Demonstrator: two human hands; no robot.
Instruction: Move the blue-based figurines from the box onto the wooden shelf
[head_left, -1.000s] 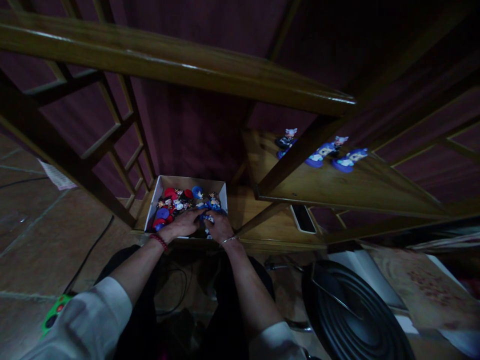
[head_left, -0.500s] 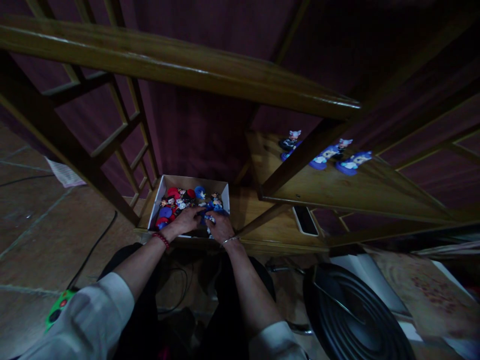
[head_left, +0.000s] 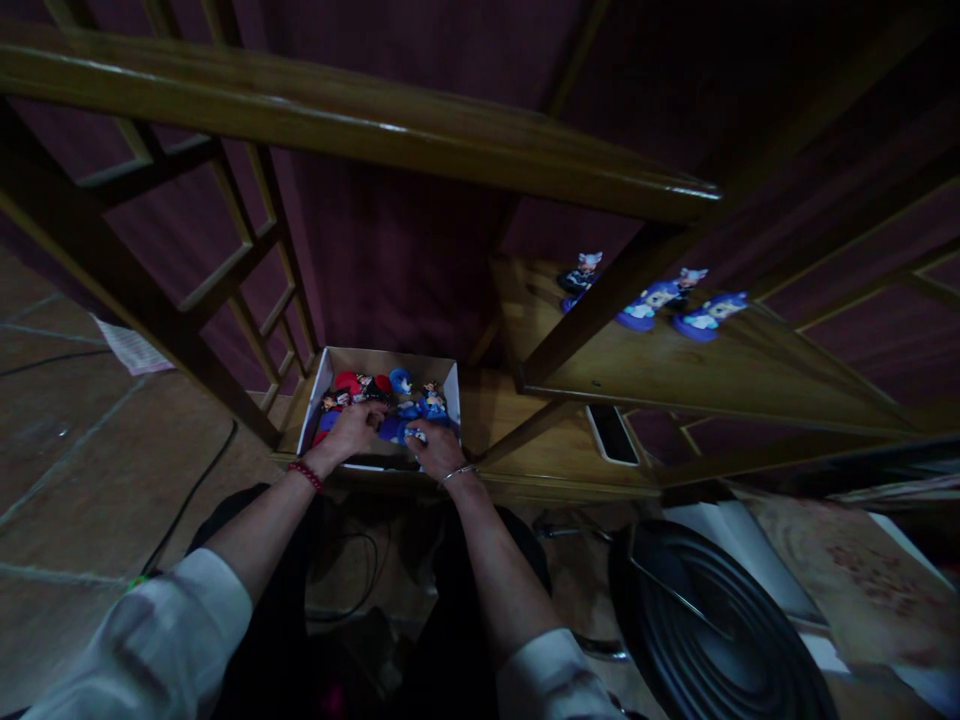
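With the left hand (head_left: 352, 430) drawn leftward, fingers half-curled, hold unclear, a blue figurine (head_left: 415, 433) is left apparently pinched by the right hand (head_left: 439, 453) alone over the box (head_left: 452, 385).

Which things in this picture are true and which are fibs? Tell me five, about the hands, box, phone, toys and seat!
1. The left hand and right hand are both at the box. True.
2. The red bracelet is on the right hand's wrist. False: the left's.
3. The phone lies inside the box. False: it lies outside, on wood.
4. Toys stand on a shelf. True.
5. The round seat is white. False: it's black.
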